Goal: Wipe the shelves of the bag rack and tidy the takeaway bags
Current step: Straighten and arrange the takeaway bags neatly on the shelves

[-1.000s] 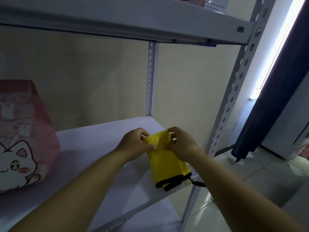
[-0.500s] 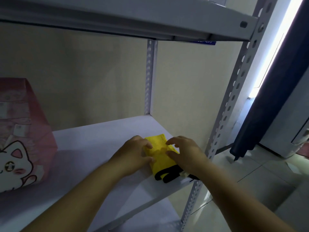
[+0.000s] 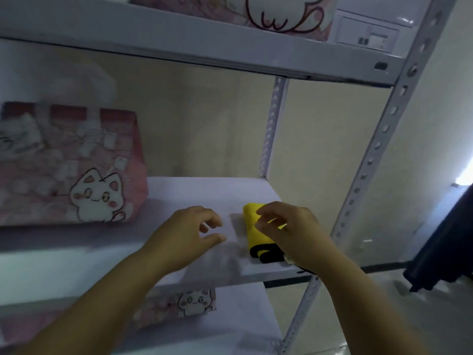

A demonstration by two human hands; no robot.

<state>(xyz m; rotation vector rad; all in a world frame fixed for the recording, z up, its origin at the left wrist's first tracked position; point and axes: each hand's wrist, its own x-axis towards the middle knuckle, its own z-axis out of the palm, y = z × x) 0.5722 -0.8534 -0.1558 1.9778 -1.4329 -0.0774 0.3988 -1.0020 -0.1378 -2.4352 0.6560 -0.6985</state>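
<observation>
The cloth (image 3: 252, 226) lies folded at the right front corner of the shelf (image 3: 199, 190), a yellow pad with a black hem at the end nearest the shelf's front edge. I judge it light, soft and limp. It will sag and unfold if I lift it by one corner, so I would take it across the fold, thumb under and fingers on top, or press a flat palm on it and slide. It should grip the shelf's smooth top well enough to wipe without slipping out from under the hand. My right hand (image 3: 294, 234) hangs over the cloth with its fingers curled. Motion blur keeps me from saying whether thumb and forefinger pinch the fabric or sit just clear of it. My left hand (image 3: 186, 234) hovers above the shelf toward its middle, apart from the cloth, fingers loosely bent and holding nothing. At the shelf's left end stands a pink bag (image 3: 71, 170) with a cat print, upright, and I cannot see inside it. It looks thin-walled, so I would hold it by its sides and not by the top. A second bag (image 3: 268, 14) sits on the level above the shelf, and a third bag (image 3: 184, 303) on the level below. The contents of both are hidden.
</observation>
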